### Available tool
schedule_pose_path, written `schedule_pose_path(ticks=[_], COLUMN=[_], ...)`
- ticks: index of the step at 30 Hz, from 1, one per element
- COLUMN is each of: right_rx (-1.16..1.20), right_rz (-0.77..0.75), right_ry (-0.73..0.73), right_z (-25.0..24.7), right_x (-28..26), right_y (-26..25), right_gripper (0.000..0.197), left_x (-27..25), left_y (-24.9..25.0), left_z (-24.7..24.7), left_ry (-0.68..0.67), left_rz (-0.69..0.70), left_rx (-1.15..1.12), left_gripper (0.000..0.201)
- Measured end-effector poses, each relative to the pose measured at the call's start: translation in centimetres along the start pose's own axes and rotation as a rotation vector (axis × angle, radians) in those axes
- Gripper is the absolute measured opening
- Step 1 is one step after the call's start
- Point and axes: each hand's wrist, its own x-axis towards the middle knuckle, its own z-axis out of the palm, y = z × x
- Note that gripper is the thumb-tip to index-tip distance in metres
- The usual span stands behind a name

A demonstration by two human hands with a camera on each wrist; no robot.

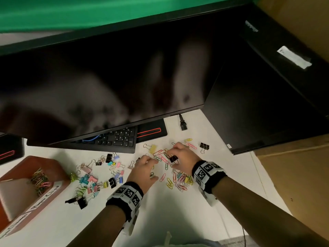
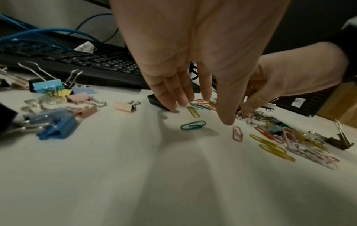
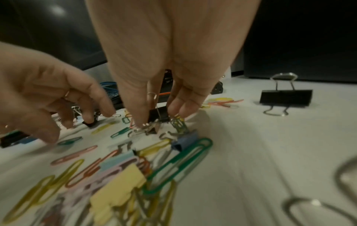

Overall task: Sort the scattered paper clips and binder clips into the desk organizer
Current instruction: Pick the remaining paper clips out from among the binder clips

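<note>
- Black binder clip [image 1: 173, 158], centre of the head view, is pinched by the right hand [image 1: 183, 157]; the left hand [image 1: 143, 171] is beside it, fingers spread; the desk organizer [image 1: 53, 177] with paper clips [image 1: 40, 180] sits at the left edge.
- Left wrist view: fingers [image 2: 172, 93] extended, loose, reaching to the white table [image 2: 135, 175].
- Right wrist view: thumb and fingertips [image 3: 179, 107] clamp the black clip, centre frame.

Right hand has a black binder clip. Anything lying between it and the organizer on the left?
Yes. The left hand lies just left of the right hand and its black binder clip; beyond it a scatter of binder clips covers the desk before the organizer. Lifted over, nothing blocks.
</note>
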Motion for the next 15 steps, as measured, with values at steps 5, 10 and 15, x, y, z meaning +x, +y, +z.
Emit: schedule_pose_path(ticks=[5, 10, 15], right_rx=[0.076, 0.051, 0.001], right_rz=[0.04, -0.006, -0.028], right_ry=[0.123, 0.105, 0.088], right_z=[-0.8, -1.2, -0.3], right_x=[-0.1, -0.5, 0.5], right_y=[1.1, 1.8, 1.0], right_gripper=[0.03, 0.038, 0.021], left_x=[0.1, 0.0, 0.0], left_y=[-1.1, -1.9, -1.8], left_z=[0.2, 0.7, 1.2], left_ry=[-0.02, -0.007, 0.028], left_rz=[0.023, -0.017, -0.037], left_rx=[0.028, 0.011, -0.008], left_gripper=[0.052, 0.036, 0.02])
